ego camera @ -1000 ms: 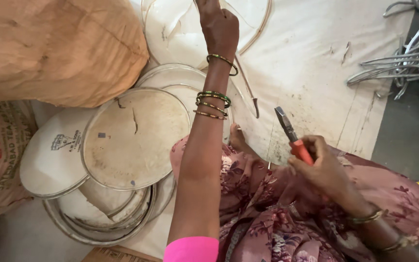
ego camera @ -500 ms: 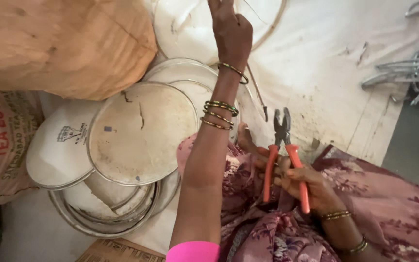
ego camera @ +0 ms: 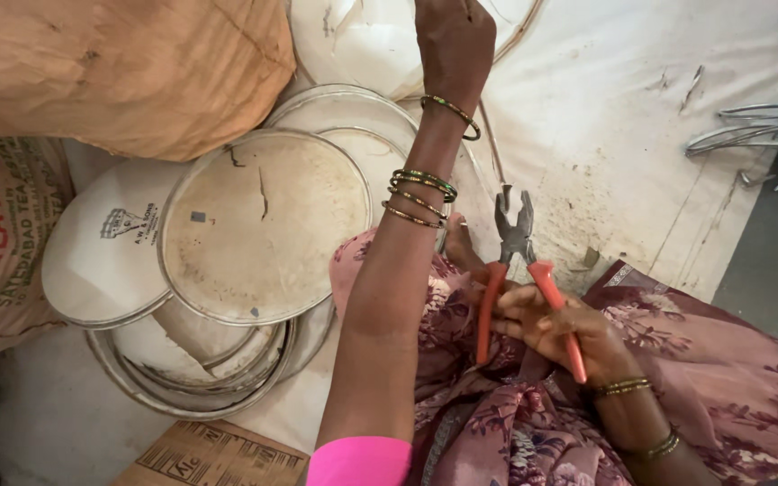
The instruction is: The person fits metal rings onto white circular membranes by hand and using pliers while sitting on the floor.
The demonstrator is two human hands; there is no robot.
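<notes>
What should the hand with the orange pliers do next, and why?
Probably carry the pliers forward to the white drum skin. The right hand holds them open near the lap, while the left hand reaches out and rests on that skin, as if steadying it.

The person is wearing a bright pink sleeve (ego camera: 359, 461) ending above the elbow of the left arm, and a mauve garment (ego camera: 722, 387) printed with darker purple flowers is spreading over the lap. The left hand (ego camera: 455, 40) is showing one thin green-and-gold bangle (ego camera: 451, 112) at the wrist, and a cluster of green and gold bangles (ego camera: 420, 196) is sitting further down the forearm. The right hand (ego camera: 556, 324) is wearing slim gold bangles (ego camera: 623, 387) at the wrist, with another pair (ego camera: 659, 445) higher up the forearm.
</notes>
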